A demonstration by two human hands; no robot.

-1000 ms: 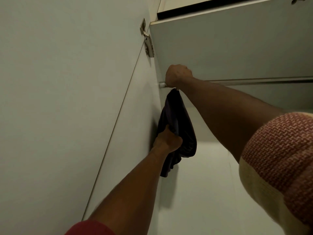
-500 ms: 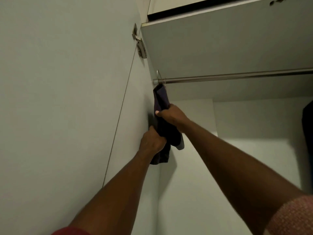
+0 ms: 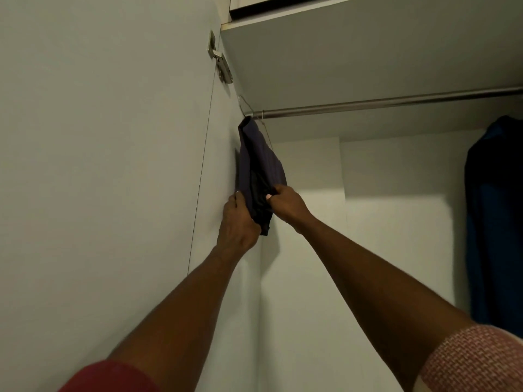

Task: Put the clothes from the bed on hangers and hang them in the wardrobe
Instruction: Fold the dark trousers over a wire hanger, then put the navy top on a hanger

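A dark purple garment (image 3: pixel 259 162) hangs on a thin wire hanger (image 3: pixel 245 107) hooked over the far left end of the metal wardrobe rail (image 3: pixel 390 104). My left hand (image 3: pixel 237 222) grips the garment's lower left edge, close to the wardrobe's side wall. My right hand (image 3: pixel 284 205) pinches the lower right edge of the same garment, thumb on the cloth. Both arms reach up into the wardrobe. Most of the hanger is hidden inside the cloth.
A dark blue garment (image 3: pixel 495 222) hangs at the right end of the rail. The open wardrobe door (image 3: pixel 99 165) fills the left, with a metal hinge (image 3: pixel 220 63) near the top. A shelf (image 3: pixel 368 46) sits above the rail.
My right hand left the rail and hanger hook, dropped down and took hold of the garment's lower edge. My left hand shifted slightly on the cloth. The garment now hangs from the rail.
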